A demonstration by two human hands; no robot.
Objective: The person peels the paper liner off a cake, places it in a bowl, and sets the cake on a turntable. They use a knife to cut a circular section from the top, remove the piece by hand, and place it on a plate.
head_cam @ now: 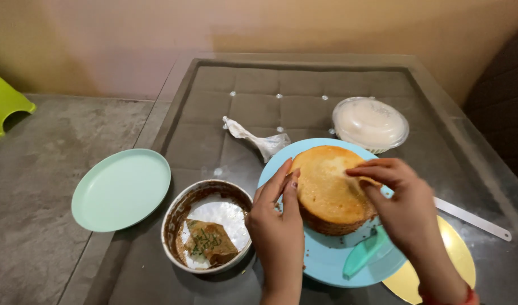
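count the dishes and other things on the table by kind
plates: 2, a blue plate under the cake, a green plate
cake: 1
baking tin: 1
lidded tub: 1
gold board: 1
teal knife: 1
white strip: 1
crumpled wrapper: 1
total: 9

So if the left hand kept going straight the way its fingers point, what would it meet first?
The left hand already touches the cake's side. Its fingers point up and away, so past the blue plate's rim it would probably meet the crumpled white wrapper, though depth is unclear.
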